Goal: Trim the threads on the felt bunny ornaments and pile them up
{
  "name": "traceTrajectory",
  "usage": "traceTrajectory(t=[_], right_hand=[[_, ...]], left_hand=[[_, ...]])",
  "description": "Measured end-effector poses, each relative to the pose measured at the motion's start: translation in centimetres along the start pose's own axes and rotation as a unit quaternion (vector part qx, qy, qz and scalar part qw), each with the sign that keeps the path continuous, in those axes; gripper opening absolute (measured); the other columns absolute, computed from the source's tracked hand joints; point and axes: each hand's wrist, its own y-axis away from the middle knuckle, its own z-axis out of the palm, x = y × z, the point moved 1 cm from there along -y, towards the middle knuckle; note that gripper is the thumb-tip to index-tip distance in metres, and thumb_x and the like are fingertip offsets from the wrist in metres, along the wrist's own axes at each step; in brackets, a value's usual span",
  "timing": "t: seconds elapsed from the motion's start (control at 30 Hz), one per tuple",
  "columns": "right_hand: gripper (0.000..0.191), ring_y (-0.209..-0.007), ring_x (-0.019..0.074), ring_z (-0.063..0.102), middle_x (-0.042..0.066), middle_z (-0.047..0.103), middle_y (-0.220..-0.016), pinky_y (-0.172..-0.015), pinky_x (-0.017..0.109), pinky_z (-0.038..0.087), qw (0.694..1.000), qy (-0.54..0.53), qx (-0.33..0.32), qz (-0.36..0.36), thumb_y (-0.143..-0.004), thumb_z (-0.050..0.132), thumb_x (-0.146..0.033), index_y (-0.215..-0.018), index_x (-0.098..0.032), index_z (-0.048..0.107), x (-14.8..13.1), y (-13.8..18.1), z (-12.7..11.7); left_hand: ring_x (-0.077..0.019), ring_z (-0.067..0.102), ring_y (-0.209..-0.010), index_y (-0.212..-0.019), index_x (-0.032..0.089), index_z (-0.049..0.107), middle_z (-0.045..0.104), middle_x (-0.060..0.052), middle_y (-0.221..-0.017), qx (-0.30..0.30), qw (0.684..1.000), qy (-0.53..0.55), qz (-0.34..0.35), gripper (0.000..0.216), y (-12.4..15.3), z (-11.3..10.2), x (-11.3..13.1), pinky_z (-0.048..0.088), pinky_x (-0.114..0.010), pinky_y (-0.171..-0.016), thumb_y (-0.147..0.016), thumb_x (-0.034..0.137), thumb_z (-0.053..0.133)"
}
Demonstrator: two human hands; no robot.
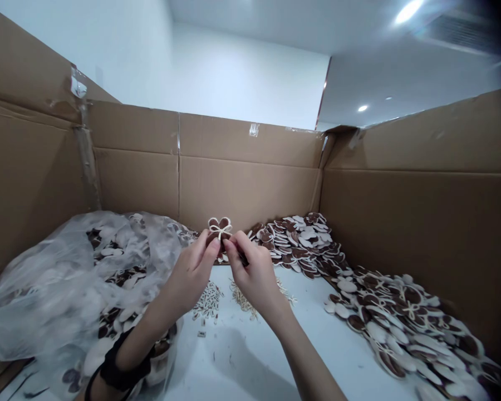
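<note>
Both hands meet at the middle of the view and pinch one small brown flower-shaped piece (219, 228) with a cream bow on its front. My left hand (194, 267) grips its lower left edge with thumb and fingers closed. My right hand (253, 273) pinches its lower right edge. The piece is held upright above the white table (250, 356), in front of the cardboard back wall (242, 184). A dark band circles my left wrist.
A clear plastic bag (67, 284) of brown-and-white pieces lies at the left. Heaps of the same flower pieces (300, 245) run along the back and down the right (401, 323). Small cream bows (211, 301) lie scattered under my hands. Cardboard walls enclose three sides.
</note>
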Motion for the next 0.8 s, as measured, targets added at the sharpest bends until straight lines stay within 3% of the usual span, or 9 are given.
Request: traceTrajectory(t=[0.17, 0.4, 0.6, 0.8], right_hand=[[0.018, -0.049, 0.0099, 0.033, -0.005, 0.039, -0.058, -0.048, 0.021, 0.026, 0.999, -0.026, 0.025, -0.018, -0.089, 0.041, -0.018, -0.072, -0.021, 0.035, -0.2, 0.4, 0.2], [0.021, -0.050, 0.0094, 0.034, -0.005, 0.040, -0.058, -0.047, 0.021, 0.026, 0.993, -0.112, 0.017, 0.018, -0.093, 0.041, -0.020, -0.072, -0.020, 0.041, -0.9, 0.3, -0.5], [0.028, -0.050, 0.0091, 0.036, -0.004, 0.042, -0.060, -0.047, 0.021, 0.029, 0.979, -0.199, -0.026, 0.031, -0.097, 0.040, -0.030, -0.072, -0.019, 0.045, -1.8, 0.3, -1.0], [0.032, -0.044, 0.0073, 0.029, -0.004, 0.044, -0.057, -0.041, 0.020, 0.026, 0.942, -0.325, -0.039, 0.069, -0.096, 0.043, -0.041, -0.071, -0.020, 0.043, -2.7, 1.3, -1.0]], left_hand=[[-0.0184, 0.054, -0.093, -0.097, 0.021, 0.049, 0.059, -0.003, -0.102, -0.033, 0.999, 0.014, 0.039, 0.028, 0.0, -0.1, 0.0, 0.041, -0.029, -0.081, -0.095, 0.048, 0.040], [-0.0197, 0.053, -0.096, -0.105, 0.020, 0.052, 0.058, -0.005, -0.106, -0.052, 0.995, 0.038, 0.070, 0.024, 0.2, -0.2, 0.4, 0.041, -0.029, -0.083, -0.095, 0.041, 0.045], [-0.0138, 0.046, -0.068, -0.081, 0.018, 0.050, 0.048, 0.001, -0.072, -0.043, 0.984, 0.156, 0.077, 0.022, 0.5, 0.4, 0.6, 0.037, -0.025, -0.063, -0.094, 0.036, 0.048], [-0.0115, 0.036, -0.062, -0.076, 0.018, 0.050, 0.041, 0.002, -0.067, -0.087, 0.943, 0.319, 0.032, 0.026, 1.2, 0.5, 1.0, 0.032, -0.024, -0.057, -0.088, 0.039, 0.059]])
